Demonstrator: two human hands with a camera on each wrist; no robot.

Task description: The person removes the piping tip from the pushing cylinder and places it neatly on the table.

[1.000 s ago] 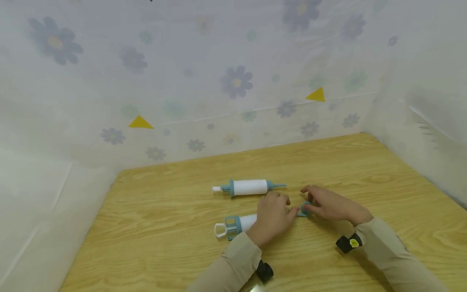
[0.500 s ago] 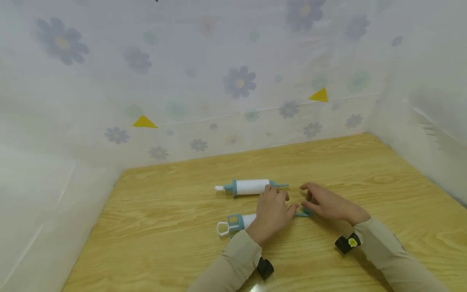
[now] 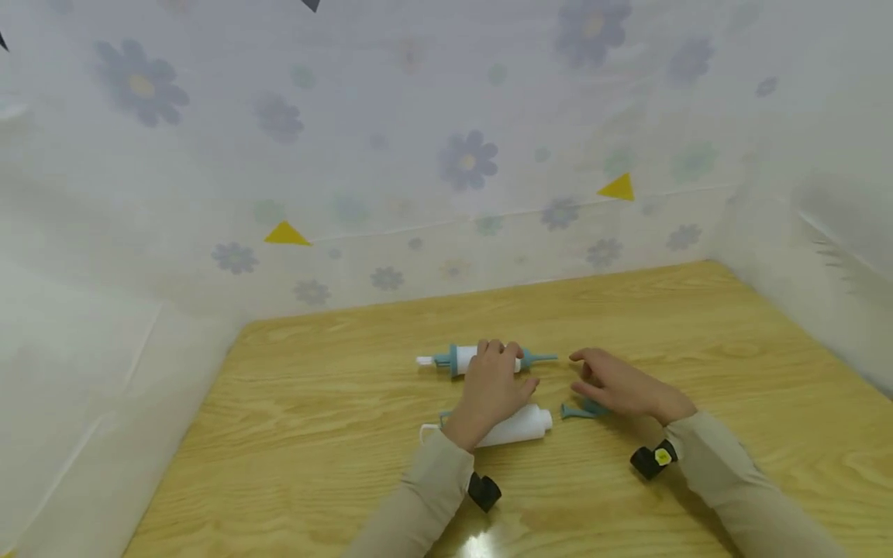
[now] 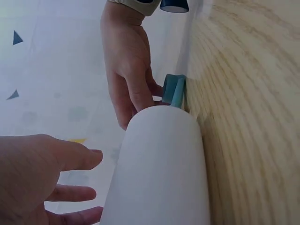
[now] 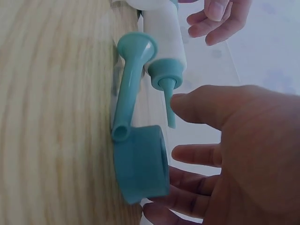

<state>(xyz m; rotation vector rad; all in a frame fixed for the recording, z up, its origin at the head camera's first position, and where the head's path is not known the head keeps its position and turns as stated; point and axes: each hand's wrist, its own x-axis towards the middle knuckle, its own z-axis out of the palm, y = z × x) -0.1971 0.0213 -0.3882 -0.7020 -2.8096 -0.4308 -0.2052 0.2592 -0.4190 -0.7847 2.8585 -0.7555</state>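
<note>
While the left hand (image 3: 491, 387) hangs over the gap between two syringe-like dispensers, its thumb and fingers are spread, with nothing visibly pinched between them. Its fingertips overlap the white barrel of the far dispenser (image 3: 465, 361) in the head view, but the right wrist view shows them apart from it. That dispenser lies on the wood-grain table (image 3: 335, 418) with its long axis running left to right, its teal nozzle fitted and pointing right.

The near dispenser (image 3: 519, 426) lies under the left hand and roughly parallel, its bare white neck (image 3: 546, 419) pointing right. Just beyond that neck, almost in line with it, lies a loose teal nozzle (image 5: 130, 82), its flared end toward the neck and its narrow end beside a teal collar ring (image 5: 140, 161).

The right hand (image 3: 621, 384) is clearly the nearer one to both loose parts. Its thumb stands away from the fingers, some of which reach behind the ring; whether they touch it, I cannot tell, but they are not pinching it.
</note>
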